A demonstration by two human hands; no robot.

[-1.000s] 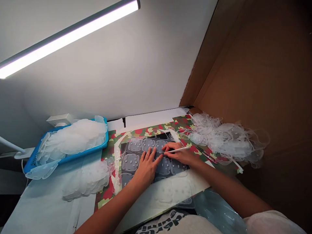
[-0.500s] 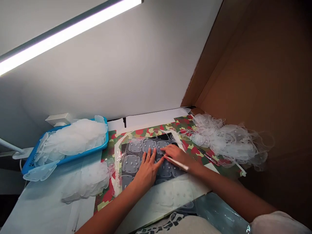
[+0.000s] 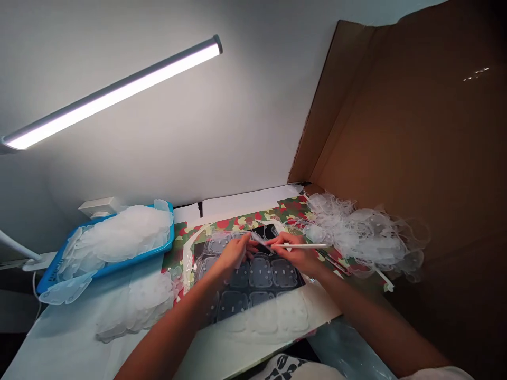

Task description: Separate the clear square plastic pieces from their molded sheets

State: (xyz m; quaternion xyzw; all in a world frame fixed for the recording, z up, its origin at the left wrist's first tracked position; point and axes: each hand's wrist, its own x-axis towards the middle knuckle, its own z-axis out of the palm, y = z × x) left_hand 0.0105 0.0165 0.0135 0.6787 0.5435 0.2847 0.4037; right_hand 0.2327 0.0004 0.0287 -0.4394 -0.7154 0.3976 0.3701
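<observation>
My left hand [image 3: 236,253] pinches the edge of a thin clear plastic piece [image 3: 260,240], lifted at the far side of a black mat [image 3: 263,231]. In my right hand [image 3: 292,255] lies a slim white pen-shaped tool [image 3: 303,246], roughly level and pointing right. My right fingertips meet the same lifted piece. Below both hands, a clear plastic sheet [image 3: 260,272] of rounded-square shapes with small bumps covers much of the mat. Its near part rests over a pale board edge [image 3: 222,351]. The exact grip of my left fingertips is partly hidden.
A blue basket [image 3: 130,255] heaped with translucent pieces stands at left, with a loose pile of them [image 3: 138,303] before it. Tangled clear scraps [image 3: 360,229] lie at right beside a dark pen-like tool [image 3: 335,262]. A cardboard wall [image 3: 396,137] rises at right; a lamp [image 3: 119,95] hangs above.
My hands were flat on the sheet; now they are raised and meet at a lifted plastic piece. The white tool has swung to nearly level. The camera view has tilted upward.
</observation>
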